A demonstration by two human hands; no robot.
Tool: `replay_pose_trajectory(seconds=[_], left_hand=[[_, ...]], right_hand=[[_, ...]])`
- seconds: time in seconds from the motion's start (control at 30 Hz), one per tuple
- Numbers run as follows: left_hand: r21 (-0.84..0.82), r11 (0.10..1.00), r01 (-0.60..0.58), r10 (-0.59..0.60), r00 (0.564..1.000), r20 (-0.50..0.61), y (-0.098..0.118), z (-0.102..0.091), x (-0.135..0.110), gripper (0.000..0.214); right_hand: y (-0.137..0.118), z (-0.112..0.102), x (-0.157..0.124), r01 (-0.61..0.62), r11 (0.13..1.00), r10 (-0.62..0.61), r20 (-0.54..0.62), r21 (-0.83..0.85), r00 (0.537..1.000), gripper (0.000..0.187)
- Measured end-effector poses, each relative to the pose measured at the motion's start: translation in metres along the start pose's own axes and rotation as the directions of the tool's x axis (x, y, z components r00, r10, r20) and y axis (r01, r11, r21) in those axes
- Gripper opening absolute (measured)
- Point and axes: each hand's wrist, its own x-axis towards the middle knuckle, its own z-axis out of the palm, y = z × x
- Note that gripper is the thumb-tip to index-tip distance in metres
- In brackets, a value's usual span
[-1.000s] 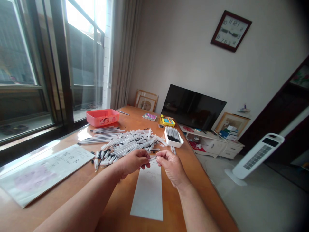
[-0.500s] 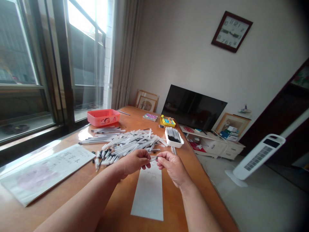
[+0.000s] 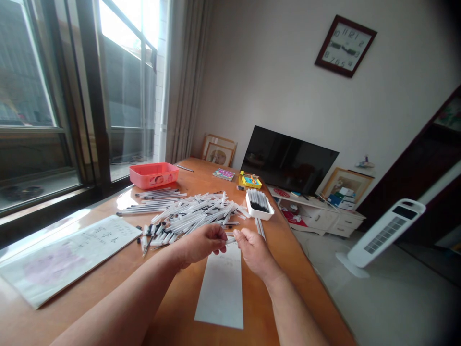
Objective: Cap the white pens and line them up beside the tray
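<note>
My left hand is closed, its thumb and fingers pinching one end of a thin pale pen. My right hand is closed around the other end, thumb on top. Only a short stretch of the pen shows between the fingers, above the far end of a white paper strip. Just beyond my hands lies a loose pile of clear and white pens, some with black caps or tips. A white tray filled with similar pens stands past my right hand.
A pink basket stands near the window, with pens lying in front of it. At left is a notebook. Farther back are a small booklet and a yellow box. The table's right edge runs beside my right arm.
My right hand has turned and shifted slightly to the right, its thumb now extended along the pen. The dark piece at its fingertips is now hidden. My left hand has barely moved.
</note>
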Motion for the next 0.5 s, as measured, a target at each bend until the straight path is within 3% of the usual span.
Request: replay_pose_trajectory(seconds=[0.13,0.3,0.5], left_hand=[[-0.007,1.0,0.007,-0.007,1.0,-0.001,0.002,0.0,0.0,0.017],[-0.004,1.0,-0.007,0.007,1.0,-0.003,-0.002,-0.001,0.002,0.017],[-0.003,1.0,-0.03,0.03,0.999,0.02,-0.011,0.0,0.006,0.019]], right_hand=[[-0.003,-0.002,-0.001,-0.05,0.998,0.05,0.013,0.036,0.999,0.052],[-0.005,-0.001,-0.003,-0.032,0.99,0.028,0.029,0.137,0.999,0.04],[0.0,0.002,-0.001,-0.005,1.0,0.005,-0.005,0.01,1.0,0.049]])
